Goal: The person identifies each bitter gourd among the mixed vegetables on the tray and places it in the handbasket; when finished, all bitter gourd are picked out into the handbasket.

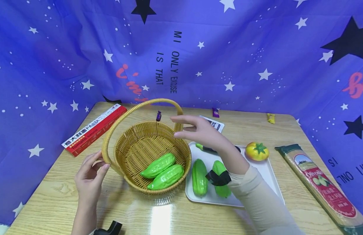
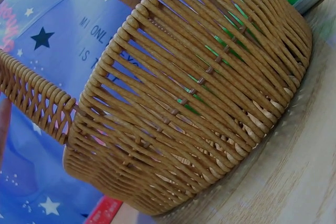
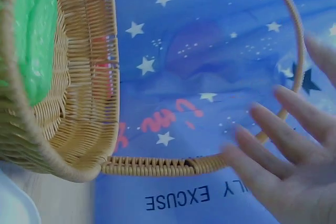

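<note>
A woven basket (image 1: 130, 133) with a tall arched handle (image 1: 140, 103) stands on the table, with two green bitter gourds (image 1: 166, 176) lying inside. At the handle's left foot is my left hand (image 1: 88, 178), its fingertips at the outer side and its thumb just below. Only a sliver of a left-hand finger shows beside the handle in the left wrist view. My right hand (image 1: 206, 132) hovers around the handle's right side, fingers extended and thumb apart. In the right wrist view its fingers (image 3: 286, 135) are spread beside the handle (image 3: 157, 166).
Right of the basket, a white tray (image 1: 272, 182) bears two more green gourds (image 1: 200, 178), a partly hidden eggplant (image 1: 206, 148) and a yellow tomato (image 1: 257, 151). A red pasta box (image 1: 94, 129) lies left, a spaghetti pack (image 1: 319, 182) far right. Small wrapped candies (image 1: 215, 113) lie behind.
</note>
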A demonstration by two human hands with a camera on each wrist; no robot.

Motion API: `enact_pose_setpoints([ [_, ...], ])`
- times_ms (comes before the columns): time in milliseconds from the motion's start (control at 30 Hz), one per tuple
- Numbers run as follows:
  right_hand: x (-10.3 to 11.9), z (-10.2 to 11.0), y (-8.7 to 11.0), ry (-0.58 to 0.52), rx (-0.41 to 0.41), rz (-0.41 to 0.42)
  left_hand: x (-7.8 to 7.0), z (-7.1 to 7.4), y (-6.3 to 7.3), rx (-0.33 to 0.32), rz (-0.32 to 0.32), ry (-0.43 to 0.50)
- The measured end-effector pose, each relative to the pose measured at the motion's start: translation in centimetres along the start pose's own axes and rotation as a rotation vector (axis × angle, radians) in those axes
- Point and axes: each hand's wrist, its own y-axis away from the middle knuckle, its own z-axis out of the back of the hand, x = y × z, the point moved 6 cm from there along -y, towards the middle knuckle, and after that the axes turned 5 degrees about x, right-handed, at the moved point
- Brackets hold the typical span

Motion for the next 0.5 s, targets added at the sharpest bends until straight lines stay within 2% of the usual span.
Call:
enact_pose_setpoints([
  [133, 0.0, 1.3, 3.2, -0.088, -0.254, -0.015, 0.0, 0.0, 0.0, -0.001, 0.003, -0.001],
  [233, -0.1, 2.1, 5.5, -0.118, -0.411, 0.008, 0.0, -0.1, 0.1, -0.006, 0.003, -0.001],
  [367, -0.4, 2.8, 8.1, -0.143, -0.559, 0.044, 0.0, 0.0, 0.1, -0.009, -0.002, 0.001],
  [500, -1.2, 3.2, 10.7, -0.186, -0.664, 0.067, 0.0, -0.1, 0.2, -0.011, -0.003, 0.004],
])
